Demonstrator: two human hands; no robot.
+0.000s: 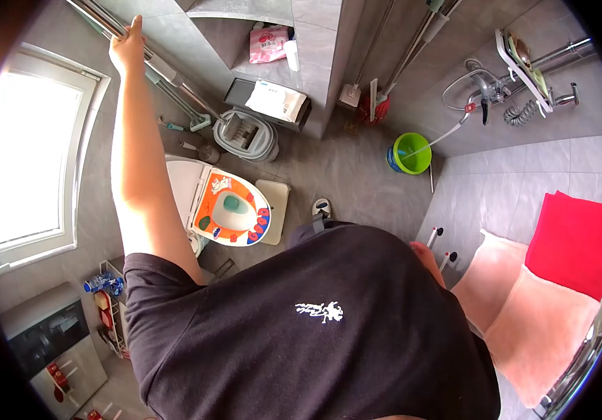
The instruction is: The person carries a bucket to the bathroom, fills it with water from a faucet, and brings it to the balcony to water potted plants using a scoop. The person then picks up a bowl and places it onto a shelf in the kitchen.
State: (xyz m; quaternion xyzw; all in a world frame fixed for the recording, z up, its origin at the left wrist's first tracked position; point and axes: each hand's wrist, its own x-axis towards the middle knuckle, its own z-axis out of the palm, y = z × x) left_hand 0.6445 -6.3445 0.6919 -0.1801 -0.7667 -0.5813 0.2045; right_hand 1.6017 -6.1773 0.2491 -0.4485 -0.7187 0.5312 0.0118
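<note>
My left hand [128,50] reaches up at the upper left, its fingers wrapped round the silver pole of a mop [192,91]. The pole slants down to the right, and its lower end stands in a grey mop bucket [266,149]. Beside it, a second pole with a pale green head [198,122] leans against the wall. Of my right arm only a small piece shows beside the dark shirt; my right hand is hidden.
A toilet with an orange patterned seat [210,201] stands below the mop bucket. A green bucket [420,162] with a hose sits near the shower fittings [486,87]. Towels [572,241] hang at the right. An open window [35,154] is at the left.
</note>
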